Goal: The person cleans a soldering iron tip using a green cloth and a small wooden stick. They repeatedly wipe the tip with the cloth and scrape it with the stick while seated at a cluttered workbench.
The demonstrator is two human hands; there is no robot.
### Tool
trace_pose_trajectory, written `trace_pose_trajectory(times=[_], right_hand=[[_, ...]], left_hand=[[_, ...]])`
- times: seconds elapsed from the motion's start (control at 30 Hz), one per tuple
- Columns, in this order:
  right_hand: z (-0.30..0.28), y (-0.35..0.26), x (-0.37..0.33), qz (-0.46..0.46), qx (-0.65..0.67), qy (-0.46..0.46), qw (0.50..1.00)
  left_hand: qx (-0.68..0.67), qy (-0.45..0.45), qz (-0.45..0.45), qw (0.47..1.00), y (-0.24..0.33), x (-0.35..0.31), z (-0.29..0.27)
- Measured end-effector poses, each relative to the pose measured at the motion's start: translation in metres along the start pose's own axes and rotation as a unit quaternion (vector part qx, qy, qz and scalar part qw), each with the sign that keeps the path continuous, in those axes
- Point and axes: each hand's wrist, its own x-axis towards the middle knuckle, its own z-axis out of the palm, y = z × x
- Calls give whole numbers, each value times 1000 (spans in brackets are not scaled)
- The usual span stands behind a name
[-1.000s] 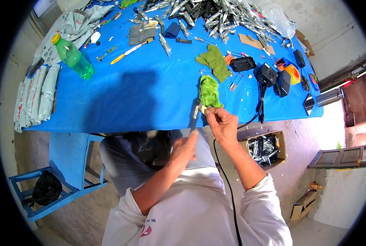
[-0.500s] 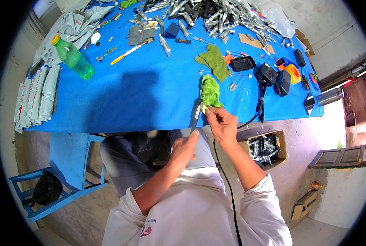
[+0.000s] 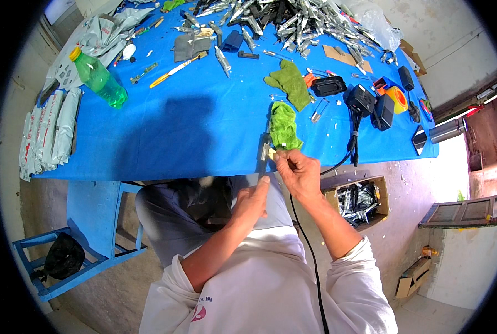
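My left hand [image 3: 251, 201] is closed on the lower end of a slim dark device with a clear or silvery section [image 3: 264, 151], which points away from me at the table's near edge. Between the thumb and finger of my right hand [image 3: 299, 173] is a small pale yellow piece [image 3: 272, 153], held against the device's side; its exact kind is too small to tell. Just beyond my fingers lies a crumpled bright green cloth [image 3: 283, 127]. A darker olive cloth [image 3: 290, 84] is spread farther back.
A large heap of similar slim devices [image 3: 298, 25] covers the far table. A green bottle [image 3: 99, 78] and silvery packets [image 3: 64, 125] are at left. Black adapters [image 3: 362, 101] and a cable lie at right. A carton of devices [image 3: 384, 192] stands below; a blue stool [image 3: 92, 217] is at lower left.
The pale piece and my right fingers have shifted slightly left and nearer along the device. The green cloth's near edge has moved a little. My left hand has hardly moved.
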Motion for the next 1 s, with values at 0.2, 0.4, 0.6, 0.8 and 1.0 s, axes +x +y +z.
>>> trace_pose_trajectory(times=[0.2,0.4,0.6,0.8,1.0], right_hand=[[-5,-6,-1,21,-19,-22,999],[-7,-8,0,28,-21,-40,999],[-2,-2,-7,117,85,-37,989],[0,-3,-3,125,109,-36,985],[-4,-2,-1,162,109,-49,979]], left_hand=[[-14,-4,-6,1000,1,-2,1],[-20,2,0,1000,4,-5,3],[-57,-5,-21,998,8,-6,1],[-114,-68,-7,991,1,0,-7],[-175,-93,2,980,-5,1,-9]])
